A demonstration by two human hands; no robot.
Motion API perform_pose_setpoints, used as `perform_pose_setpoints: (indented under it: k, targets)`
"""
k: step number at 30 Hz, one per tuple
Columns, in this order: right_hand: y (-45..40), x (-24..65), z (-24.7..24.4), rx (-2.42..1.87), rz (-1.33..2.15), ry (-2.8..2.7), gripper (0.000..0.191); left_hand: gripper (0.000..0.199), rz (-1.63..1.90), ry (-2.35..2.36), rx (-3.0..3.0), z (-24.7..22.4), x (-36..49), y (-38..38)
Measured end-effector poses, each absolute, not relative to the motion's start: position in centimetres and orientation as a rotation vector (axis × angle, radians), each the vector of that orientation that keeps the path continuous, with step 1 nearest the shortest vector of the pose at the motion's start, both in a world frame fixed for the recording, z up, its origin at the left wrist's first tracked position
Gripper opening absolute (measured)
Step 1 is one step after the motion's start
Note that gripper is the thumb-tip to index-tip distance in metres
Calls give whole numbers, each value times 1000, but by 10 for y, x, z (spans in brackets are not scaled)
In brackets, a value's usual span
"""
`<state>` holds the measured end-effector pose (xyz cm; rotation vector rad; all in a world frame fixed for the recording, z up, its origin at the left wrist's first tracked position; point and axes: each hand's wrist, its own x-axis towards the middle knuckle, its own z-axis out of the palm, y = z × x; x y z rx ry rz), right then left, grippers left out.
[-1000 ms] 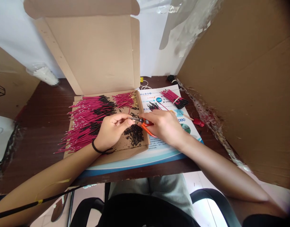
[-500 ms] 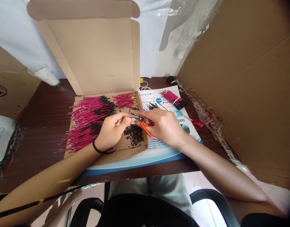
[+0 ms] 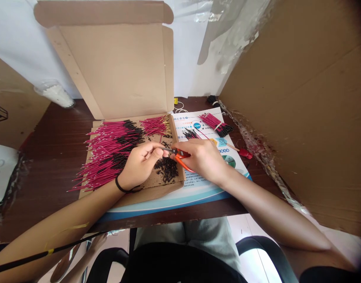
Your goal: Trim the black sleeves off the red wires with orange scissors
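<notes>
My right hand (image 3: 208, 159) is closed around orange-handled scissors (image 3: 182, 162), whose dark blades point left toward my other hand. My left hand (image 3: 140, 165) is pinched by the blade tips; whatever lies between its fingers is too small to make out. Both hands are over an open cardboard box (image 3: 147, 180). Beneath the scissors lies a heap of small black scraps (image 3: 167, 171). Many magenta wires with black ends (image 3: 103, 155) fill the box's left side. A smaller pile of magenta wires with gold tips (image 3: 153, 125) lies at its back right.
The box lid (image 3: 115, 70) stands upright behind. On a printed sheet (image 3: 195, 182) at right lie a banded wire bundle (image 3: 217, 122), loose black-ended wires (image 3: 191, 134) and a red-tipped stick (image 3: 242, 152). Cardboard walls (image 3: 301, 118) flank the table; a plastic cup (image 3: 57, 94) lies back left.
The scissors and my right hand have shifted very slightly. My left hand keeps its pinch in nearly the same place. The piles look unchanged.
</notes>
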<state>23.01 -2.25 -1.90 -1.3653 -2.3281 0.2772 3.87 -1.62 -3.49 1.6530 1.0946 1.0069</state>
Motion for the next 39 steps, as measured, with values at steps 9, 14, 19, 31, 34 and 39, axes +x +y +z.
perform_pose_setpoints:
  k: [9, 14, 19, 31, 34, 39]
  targets:
    - [-22, 232, -15, -1342, 192, -2266, 31, 27, 1008, 1081, 1747, -33, 39, -16]
    - [-22, 233, -13, -1295, 201, -2268, 33, 29, 1017, 1087, 1696, -35, 39, -15]
    - [-22, 233, -18, -1270, 215, -2315, 32, 21, 990, 1092, 1667, -37, 38, -15]
    - [-22, 232, -22, -1255, 256, -2342, 28, 16, 966, 1110, 1699, -34, 38, -15]
    - [-23, 231, -22, -1255, 258, -2346, 27, 17, 958, 1116, 1705, -34, 38, -14]
    - [-22, 231, -25, -1267, 297, -2349, 27, 17, 961, 1117, 1701, -34, 37, -15]
